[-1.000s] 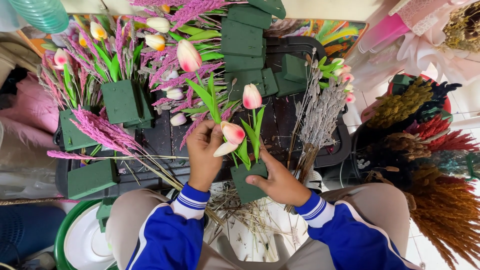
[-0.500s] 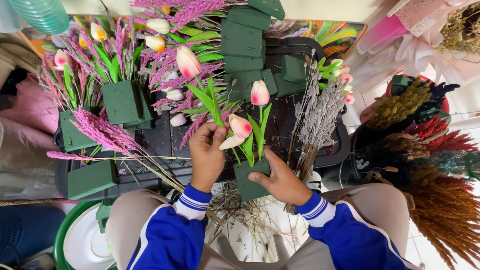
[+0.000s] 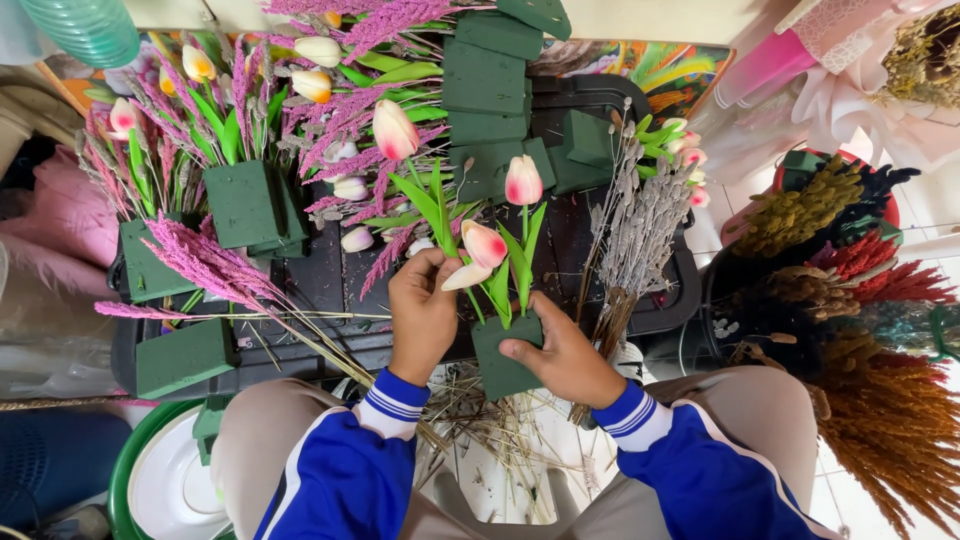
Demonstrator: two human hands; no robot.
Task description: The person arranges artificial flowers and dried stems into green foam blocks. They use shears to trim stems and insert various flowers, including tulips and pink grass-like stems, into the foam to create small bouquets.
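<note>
My right hand (image 3: 562,357) grips a dark green foam block (image 3: 503,356) held above my lap. Pink tulips stand in it, one tall and upright (image 3: 523,182), one tilted towards my left (image 3: 482,246). My left hand (image 3: 424,311) pinches the stem of a tulip (image 3: 395,130) with long green leaves beside the block. My sleeves are blue with white stripes.
A black tray (image 3: 660,300) carries several green foam blocks (image 3: 482,78), some stuck with tulips and purple plumes (image 3: 205,262). A bundle of grey dried stalks (image 3: 640,240) lies to the right. Dried red, brown and yellow grasses (image 3: 860,330) fill the right side. A green-rimmed white plate (image 3: 165,490) sits lower left.
The tulips in the block have tipped slightly right and up. My left hand has shifted its fingers along the stem; my right hand stays on the block.
</note>
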